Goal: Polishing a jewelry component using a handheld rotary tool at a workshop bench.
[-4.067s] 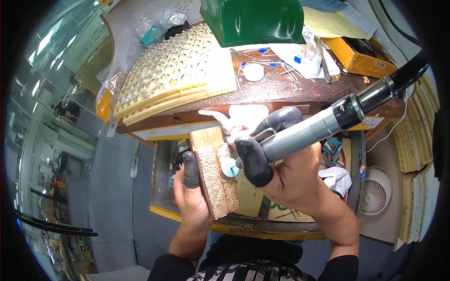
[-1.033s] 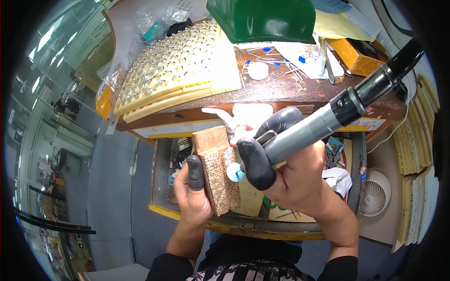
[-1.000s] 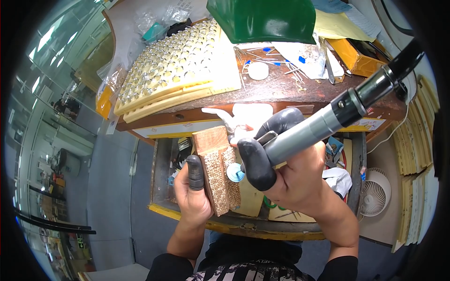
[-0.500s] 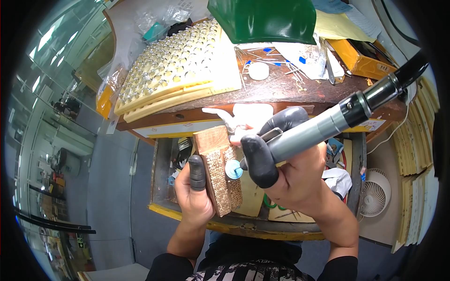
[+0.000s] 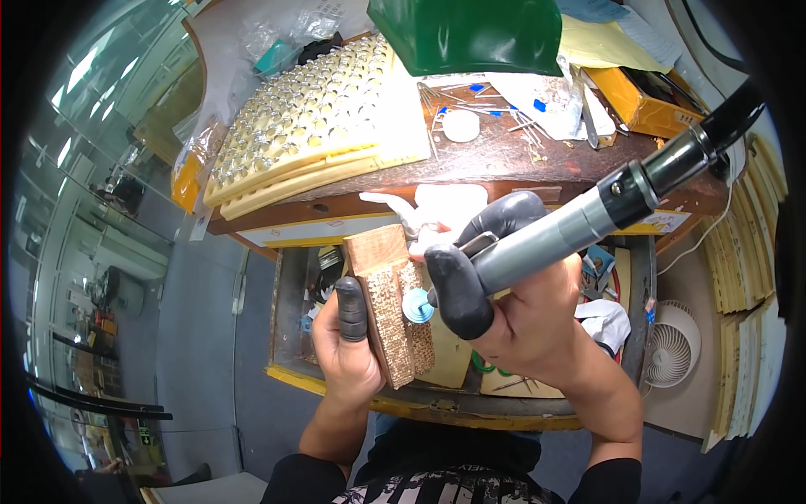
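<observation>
Left hand (image 5: 346, 357): closed round a brown wooden block with gold-grained faces (image 5: 388, 323), held above an open yellow-edged drawer (image 5: 504, 418); far fingers lay mostly hidden. Right hand (image 5: 525, 315): curled tightly about a grey cylindrical handpiece (image 5: 546, 244), rear end lost in shadow. Pale-blue round disc (image 5: 417, 306): at its tip; contact with the block was unclear.

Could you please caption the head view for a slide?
Left hand grips a block; right hand holds a blue-tipped handpiece.

Head-worn fisheye view, looking down, hands (image 5: 527, 317) close below
</observation>
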A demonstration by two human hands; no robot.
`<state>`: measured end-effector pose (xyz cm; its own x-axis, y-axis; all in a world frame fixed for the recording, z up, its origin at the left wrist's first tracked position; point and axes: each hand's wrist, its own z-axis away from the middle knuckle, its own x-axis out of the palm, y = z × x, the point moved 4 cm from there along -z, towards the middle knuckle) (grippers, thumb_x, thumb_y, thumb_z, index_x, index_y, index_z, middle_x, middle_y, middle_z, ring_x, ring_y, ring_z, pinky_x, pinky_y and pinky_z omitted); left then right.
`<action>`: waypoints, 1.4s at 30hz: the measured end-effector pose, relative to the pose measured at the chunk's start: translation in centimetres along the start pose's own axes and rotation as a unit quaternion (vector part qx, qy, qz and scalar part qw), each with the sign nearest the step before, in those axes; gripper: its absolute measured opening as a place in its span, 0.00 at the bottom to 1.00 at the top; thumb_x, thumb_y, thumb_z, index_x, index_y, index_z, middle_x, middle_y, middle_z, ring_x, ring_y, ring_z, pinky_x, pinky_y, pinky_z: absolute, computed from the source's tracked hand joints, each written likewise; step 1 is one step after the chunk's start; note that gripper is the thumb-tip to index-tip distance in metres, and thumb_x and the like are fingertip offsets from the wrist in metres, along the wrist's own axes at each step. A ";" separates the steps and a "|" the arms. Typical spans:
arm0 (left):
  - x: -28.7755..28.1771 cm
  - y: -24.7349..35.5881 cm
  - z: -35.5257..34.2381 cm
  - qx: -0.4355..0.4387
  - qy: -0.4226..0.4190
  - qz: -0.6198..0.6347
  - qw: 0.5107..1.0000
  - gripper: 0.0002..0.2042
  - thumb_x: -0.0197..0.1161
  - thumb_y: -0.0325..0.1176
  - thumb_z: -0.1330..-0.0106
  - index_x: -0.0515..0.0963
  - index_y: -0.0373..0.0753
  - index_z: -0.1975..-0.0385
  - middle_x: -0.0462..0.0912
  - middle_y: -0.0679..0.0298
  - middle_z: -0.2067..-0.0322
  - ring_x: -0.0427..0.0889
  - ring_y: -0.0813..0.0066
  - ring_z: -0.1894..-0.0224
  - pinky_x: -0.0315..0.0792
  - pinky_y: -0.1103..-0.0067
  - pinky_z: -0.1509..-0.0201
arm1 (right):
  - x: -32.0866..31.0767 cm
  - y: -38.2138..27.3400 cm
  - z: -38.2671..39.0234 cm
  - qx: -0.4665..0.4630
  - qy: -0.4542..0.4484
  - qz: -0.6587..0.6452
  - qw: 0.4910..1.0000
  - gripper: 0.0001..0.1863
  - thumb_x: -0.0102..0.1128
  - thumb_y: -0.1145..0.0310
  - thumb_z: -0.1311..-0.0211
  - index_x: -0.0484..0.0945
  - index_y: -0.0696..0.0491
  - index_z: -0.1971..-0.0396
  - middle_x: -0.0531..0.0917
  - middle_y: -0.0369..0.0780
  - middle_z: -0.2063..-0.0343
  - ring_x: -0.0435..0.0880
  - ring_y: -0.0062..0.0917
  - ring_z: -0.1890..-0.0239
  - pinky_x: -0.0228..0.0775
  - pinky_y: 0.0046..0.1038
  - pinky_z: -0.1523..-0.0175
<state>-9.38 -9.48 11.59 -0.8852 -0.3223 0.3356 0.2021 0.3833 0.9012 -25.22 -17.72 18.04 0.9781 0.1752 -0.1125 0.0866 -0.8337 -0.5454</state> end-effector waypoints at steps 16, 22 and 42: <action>-0.1 -0.2 0.0 0.007 -0.004 0.008 1.000 0.21 0.50 0.43 0.21 0.77 0.27 0.50 0.84 0.58 0.58 0.83 0.77 0.57 0.77 0.79 0.51 | 0.0 0.0 0.1 -0.005 -0.009 0.007 1.000 0.02 0.67 0.77 0.43 0.86 0.60 0.71 0.80 0.38 0.79 0.79 0.25 0.75 0.69 0.27 0.71; 0.0 -0.1 0.0 0.011 -0.013 0.010 1.000 0.21 0.50 0.43 0.21 0.76 0.27 0.49 0.84 0.57 0.56 0.83 0.76 0.56 0.77 0.78 0.50 | 0.0 0.3 0.3 -0.004 -0.014 0.010 1.000 0.02 0.67 0.77 0.42 0.86 0.59 0.71 0.79 0.38 0.80 0.79 0.25 0.75 0.68 0.26 0.71; 0.2 -0.2 0.1 -0.016 0.017 0.034 0.999 0.22 0.49 0.44 0.21 0.76 0.28 0.48 0.85 0.57 0.57 0.84 0.76 0.57 0.78 0.79 0.51 | -0.2 -0.1 0.1 0.007 0.006 -0.001 1.000 0.05 0.65 0.78 0.42 0.83 0.58 0.77 0.81 0.38 0.81 0.80 0.24 0.76 0.69 0.26 0.72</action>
<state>-9.64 -9.55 11.47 -0.8541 -0.3265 0.4048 0.2743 0.3784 0.8841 -25.44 -17.58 18.04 0.9799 0.1714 -0.1019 0.0864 -0.8255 -0.5578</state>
